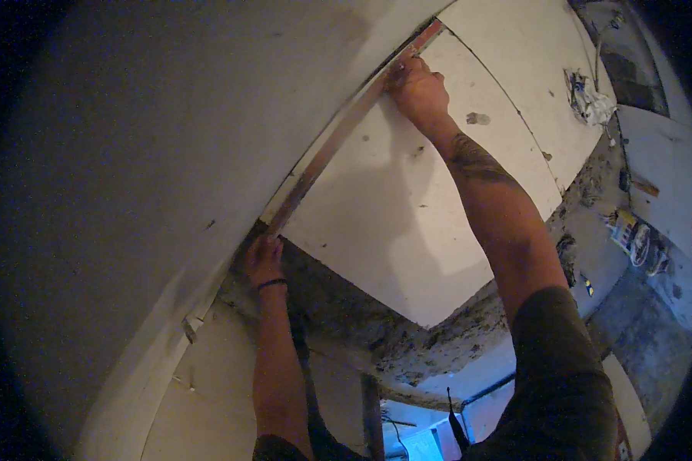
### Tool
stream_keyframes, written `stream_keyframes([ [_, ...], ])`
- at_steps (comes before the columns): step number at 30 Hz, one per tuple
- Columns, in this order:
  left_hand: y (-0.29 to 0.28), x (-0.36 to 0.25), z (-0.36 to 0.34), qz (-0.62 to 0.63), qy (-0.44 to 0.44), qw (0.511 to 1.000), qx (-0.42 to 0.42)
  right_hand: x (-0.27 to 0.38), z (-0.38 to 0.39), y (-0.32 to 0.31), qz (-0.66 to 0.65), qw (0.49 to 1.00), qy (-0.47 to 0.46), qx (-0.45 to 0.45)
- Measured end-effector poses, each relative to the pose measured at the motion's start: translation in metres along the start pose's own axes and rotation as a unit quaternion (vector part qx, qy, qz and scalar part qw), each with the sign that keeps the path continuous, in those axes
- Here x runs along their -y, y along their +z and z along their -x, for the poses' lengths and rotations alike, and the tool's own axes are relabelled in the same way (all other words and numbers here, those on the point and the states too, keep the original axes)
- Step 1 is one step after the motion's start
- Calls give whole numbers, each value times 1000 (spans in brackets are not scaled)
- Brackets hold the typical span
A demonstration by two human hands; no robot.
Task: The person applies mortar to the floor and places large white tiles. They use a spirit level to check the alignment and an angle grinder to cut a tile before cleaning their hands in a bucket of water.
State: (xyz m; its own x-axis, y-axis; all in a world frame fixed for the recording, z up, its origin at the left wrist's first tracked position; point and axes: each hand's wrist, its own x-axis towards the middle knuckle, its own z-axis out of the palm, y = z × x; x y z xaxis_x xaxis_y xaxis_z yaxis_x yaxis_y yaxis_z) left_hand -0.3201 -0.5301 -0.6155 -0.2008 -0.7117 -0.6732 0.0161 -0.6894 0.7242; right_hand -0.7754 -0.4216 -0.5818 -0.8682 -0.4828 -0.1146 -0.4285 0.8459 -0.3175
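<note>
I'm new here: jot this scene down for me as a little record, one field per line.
Item: long reddish strip, slanting along the edge of a pale panel
Left hand: at the strip's lower end, grip unclear
Right hand: near its upper end, grip unclear
Left wrist: dark band
Left of strip: large grey surface

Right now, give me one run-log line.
reddish strip: along white panel | left hand: at strip's lower end | right hand: on strip, near upper end
</note>
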Motion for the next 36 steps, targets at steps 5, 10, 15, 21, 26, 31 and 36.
stream_keyframes([
  [5,-9,11,-9,-73,35,996,-41,4,-5,8,0,999,-43,-30],
  [10,-9,6,-11,-103,36,994,-17,4,-5,3,-11,999,-41,-27],
  [15,-7,4,-8,-5,33,999,6,1,-5,6,-13,1000,-21,-1],
  [21,-14,3,-14,25,6,1000,-18,9,0,-2,19,999,-43,-15],
  [26,0,1,-8,21,34,999,14,-5,-4,12,14,996,-71,-56],
  [31,9,-4,-3,21,37,999,-1,-4,-4,11,1,997,-64,-47],
  [36,0,0,-6,32,59,998,16,-5,-6,15,28,994,-82,-67],
])
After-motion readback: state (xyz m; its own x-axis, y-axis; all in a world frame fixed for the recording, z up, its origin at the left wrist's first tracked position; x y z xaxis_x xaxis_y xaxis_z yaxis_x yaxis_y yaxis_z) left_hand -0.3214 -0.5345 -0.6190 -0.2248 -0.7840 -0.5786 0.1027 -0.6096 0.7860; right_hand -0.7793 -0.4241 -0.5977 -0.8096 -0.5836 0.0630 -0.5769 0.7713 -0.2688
